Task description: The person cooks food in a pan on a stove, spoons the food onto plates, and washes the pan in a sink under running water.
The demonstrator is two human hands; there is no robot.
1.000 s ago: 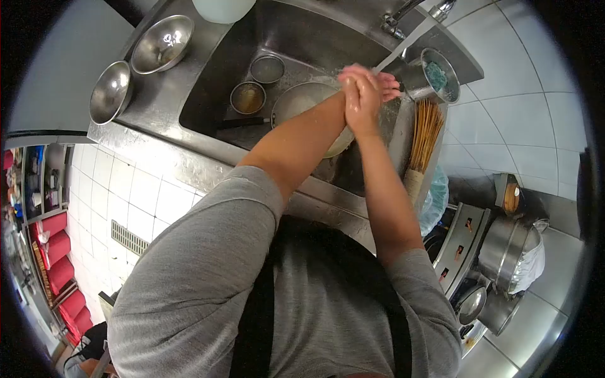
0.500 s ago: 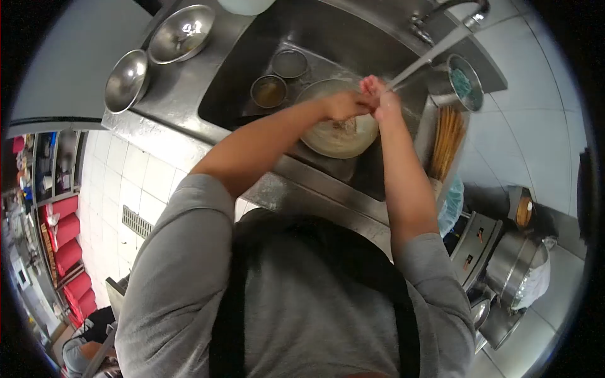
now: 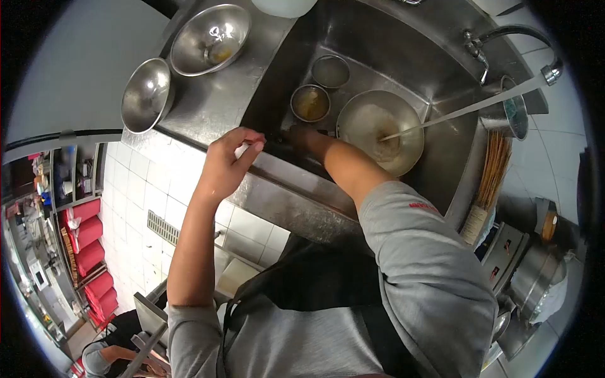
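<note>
A round pan of cloudy water sits in the sink, its dark handle pointing left. My right hand is down in the sink, wrapped round that handle; shadow hides part of the fingers. Above the sink's front left edge is my left hand, its fingers curled towards the thumb. Something pale shows between them, too small to name. From the tap a stream of water runs into the pan. Two small round containers stand behind my right hand, the nearer one with yellowish liquid.
Two steel bowls, one large and one smaller, rest on the left counter. A bamboo brush and a metal pot are at the sink's right. Another person is at the lower left.
My hands were together above the pan under the water. They have come apart: the left has moved left past the sink edge, the right down to the pan handle. The view has shifted.
</note>
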